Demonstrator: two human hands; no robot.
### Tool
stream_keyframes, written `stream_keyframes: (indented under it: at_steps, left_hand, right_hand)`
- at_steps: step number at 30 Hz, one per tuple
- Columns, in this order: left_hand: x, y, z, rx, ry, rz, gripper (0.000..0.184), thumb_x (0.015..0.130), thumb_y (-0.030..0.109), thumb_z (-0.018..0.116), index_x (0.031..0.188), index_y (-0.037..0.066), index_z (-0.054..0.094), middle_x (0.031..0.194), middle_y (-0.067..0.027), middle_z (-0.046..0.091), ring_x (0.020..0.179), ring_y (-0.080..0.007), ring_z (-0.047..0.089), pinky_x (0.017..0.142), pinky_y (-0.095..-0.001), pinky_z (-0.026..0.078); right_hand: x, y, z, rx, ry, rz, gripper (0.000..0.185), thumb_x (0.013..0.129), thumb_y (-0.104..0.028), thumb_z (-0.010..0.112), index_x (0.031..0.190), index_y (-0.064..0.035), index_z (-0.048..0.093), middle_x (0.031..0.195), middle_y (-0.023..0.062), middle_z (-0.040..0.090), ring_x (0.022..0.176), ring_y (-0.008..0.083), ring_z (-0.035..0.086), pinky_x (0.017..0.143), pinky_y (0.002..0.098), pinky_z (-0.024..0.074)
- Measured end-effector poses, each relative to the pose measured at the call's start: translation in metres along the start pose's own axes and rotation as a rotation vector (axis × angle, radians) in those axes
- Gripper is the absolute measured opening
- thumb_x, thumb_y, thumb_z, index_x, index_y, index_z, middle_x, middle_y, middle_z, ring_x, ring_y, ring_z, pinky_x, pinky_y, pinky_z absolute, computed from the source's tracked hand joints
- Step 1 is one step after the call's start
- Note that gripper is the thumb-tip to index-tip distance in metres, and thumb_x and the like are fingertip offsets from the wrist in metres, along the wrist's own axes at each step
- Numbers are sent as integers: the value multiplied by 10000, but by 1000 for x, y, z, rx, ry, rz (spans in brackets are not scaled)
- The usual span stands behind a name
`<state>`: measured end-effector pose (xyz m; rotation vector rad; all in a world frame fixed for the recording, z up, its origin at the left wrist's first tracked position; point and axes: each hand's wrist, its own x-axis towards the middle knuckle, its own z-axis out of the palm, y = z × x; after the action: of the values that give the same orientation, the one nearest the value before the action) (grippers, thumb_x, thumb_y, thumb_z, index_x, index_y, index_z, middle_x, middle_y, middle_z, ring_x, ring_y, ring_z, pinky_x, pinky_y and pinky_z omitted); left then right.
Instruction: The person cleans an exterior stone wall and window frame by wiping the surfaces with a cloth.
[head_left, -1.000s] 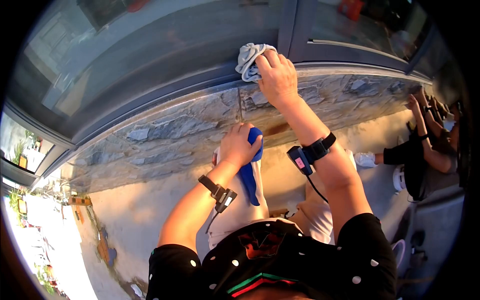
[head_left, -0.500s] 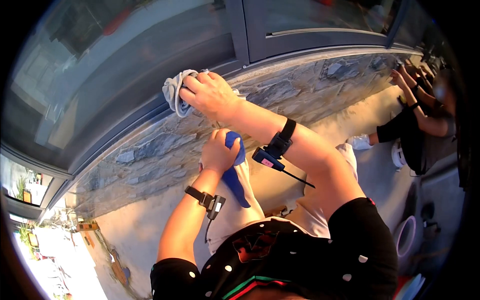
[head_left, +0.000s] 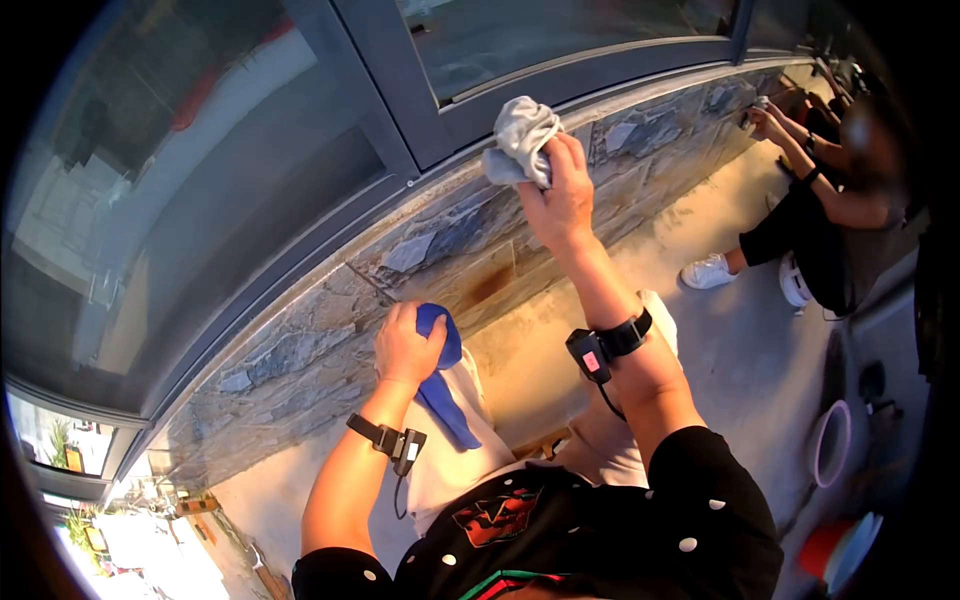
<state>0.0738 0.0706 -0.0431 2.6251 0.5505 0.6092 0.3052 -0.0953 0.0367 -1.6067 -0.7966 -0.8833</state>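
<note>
My right hand [head_left: 567, 203] grips a crumpled grey cloth [head_left: 524, 135] at the ledge [head_left: 460, 172] under the dark window frame [head_left: 437, 125]. Resting on my knee, my left hand [head_left: 408, 345] has its fingers bent round a blue cloth [head_left: 441, 385], whose loose end hangs down along my trouser leg. A black strap with a small device is on each of my forearms.
A stone-faced wall [head_left: 420, 250] runs below the ledge. Another person [head_left: 835, 210] sits at the right, hands near the wall. A pink-rimmed basin [head_left: 830, 443] and a red bucket [head_left: 822, 548] stand at the lower right.
My right hand went left along the frame with the grey cloth, then back to the right. My left hand stays on the knee with the blue cloth. The view has turned to the right.
</note>
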Motion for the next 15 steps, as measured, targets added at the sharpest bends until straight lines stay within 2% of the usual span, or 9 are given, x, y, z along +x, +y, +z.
stream_keyframes:
  at_steps: [1, 5, 7, 9, 11, 12, 13, 15]
  left_hand:
    - [3, 0, 4, 21, -23, 4, 346, 823, 340, 717, 1040, 76, 663, 1034, -147, 669, 959, -383, 651, 822, -474, 526]
    - [12, 15, 10, 4, -59, 10, 344, 822, 335, 716, 1040, 75, 660, 1039, -155, 663, 965, -391, 643, 828, -484, 522]
    - [13, 19, 11, 33, -41, 33, 340, 815, 301, 720, 1033, 46, 664, 1017, -172, 676, 925, -399, 654, 802, -475, 523]
    - [13, 21, 12, 19, -50, 50, 328, 821, 292, 719, 1028, 45, 661, 1011, -172, 675, 914, -401, 652, 789, -471, 523]
    - [12, 18, 13, 5, -54, 36, 310, 820, 296, 722, 1026, 73, 658, 1009, -158, 661, 934, -399, 644, 795, -472, 526]
    - [11, 15, 13, 7, -62, 34, 310, 820, 296, 722, 1026, 73, 658, 1009, -158, 661, 934, -399, 644, 795, -472, 526]
    - [11, 13, 13, -3, -44, 48, 306, 818, 291, 725, 1021, 72, 658, 1000, -156, 662, 927, -396, 647, 788, -469, 525]
    - [10, 9, 12, -13, -38, 61, 302, 816, 287, 727, 1016, 72, 658, 991, -154, 663, 919, -393, 649, 781, -467, 525]
  right_hand:
    - [-4, -12, 9, 36, -22, -58, 435, 724, -69, 691, 1152, -74, 614, 1198, 127, 593, 1059, 366, 596, 886, 442, 507]
    - [-2, -27, 31, -167, -343, -456, 450, 657, -78, 721, 1095, -125, 626, 1171, 63, 569, 999, 294, 553, 887, 418, 464]
    - [8, -20, 23, -164, -360, -468, 450, 667, -53, 695, 1109, -122, 645, 1213, 66, 580, 986, 306, 572, 888, 412, 481]
    - [20, -4, 7, -186, -389, -210, 425, 690, -45, 678, 1109, -106, 643, 1216, 88, 590, 1023, 324, 583, 899, 407, 488]
    - [34, 39, -15, -260, -193, -33, 418, 712, -30, 672, 1125, -83, 628, 1210, 122, 602, 1067, 352, 593, 919, 406, 494]
    - [34, 67, -26, -205, -42, 107, 387, 764, -20, 660, 1147, -62, 617, 1206, 152, 602, 1122, 377, 585, 945, 401, 491]
    - [34, 98, -37, -220, 109, 265, 325, 834, -85, 672, 1150, -52, 606, 1176, 149, 623, 1063, 354, 626, 900, 395, 515]
    - [28, 162, -60, 248, 441, 868, 307, 898, -91, 647, 1189, -11, 594, 1146, 148, 660, 996, 305, 677, 838, 395, 553]
